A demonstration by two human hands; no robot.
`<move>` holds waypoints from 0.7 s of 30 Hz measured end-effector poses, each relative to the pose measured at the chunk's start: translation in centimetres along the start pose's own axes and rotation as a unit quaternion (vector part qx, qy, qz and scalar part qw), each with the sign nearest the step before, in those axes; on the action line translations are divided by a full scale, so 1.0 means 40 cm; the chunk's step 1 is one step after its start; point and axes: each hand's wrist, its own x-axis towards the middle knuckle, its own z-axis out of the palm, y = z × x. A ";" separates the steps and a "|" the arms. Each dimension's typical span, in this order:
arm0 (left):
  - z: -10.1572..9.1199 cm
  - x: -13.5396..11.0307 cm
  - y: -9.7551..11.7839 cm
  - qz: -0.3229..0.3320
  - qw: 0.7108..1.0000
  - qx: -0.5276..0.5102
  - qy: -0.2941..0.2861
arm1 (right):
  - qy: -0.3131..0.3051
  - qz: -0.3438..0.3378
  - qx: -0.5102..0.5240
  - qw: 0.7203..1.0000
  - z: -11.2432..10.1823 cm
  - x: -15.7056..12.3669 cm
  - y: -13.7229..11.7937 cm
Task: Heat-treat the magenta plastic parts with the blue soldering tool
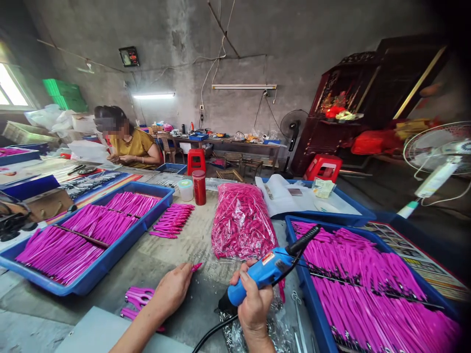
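Observation:
My right hand (253, 304) is wrapped round a blue electric screwdriver (270, 268) with a black cable, its tip pointing down at the table. My left hand (172, 289) is closed in a pinch on a small pink plastic piece (196, 266) just left of the tool. A few pink handle parts (138, 298) lie on the table under my left forearm. Behind my hands sits a clear bag full of pink parts (241, 220).
Blue trays of pink handles stand at left (91, 274) and right (312, 304). A loose pile of pink parts (172, 220), a red flask (199, 187) and a white cup (186, 189) lie beyond. A person (128, 142) works at the far left. A fan (441, 152) stands at right.

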 end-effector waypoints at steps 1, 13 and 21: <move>-0.001 -0.007 -0.003 0.008 1.000 -0.007 0.009 | 0.004 0.005 0.003 1.000 0.000 0.000 -0.002; 0.024 -0.109 0.058 -0.038 0.994 0.066 -0.079 | 0.013 0.018 0.001 1.000 0.000 0.000 -0.007; 0.036 -0.106 0.086 -0.082 0.986 0.110 -0.094 | 0.022 0.024 0.015 0.999 0.006 0.004 -0.013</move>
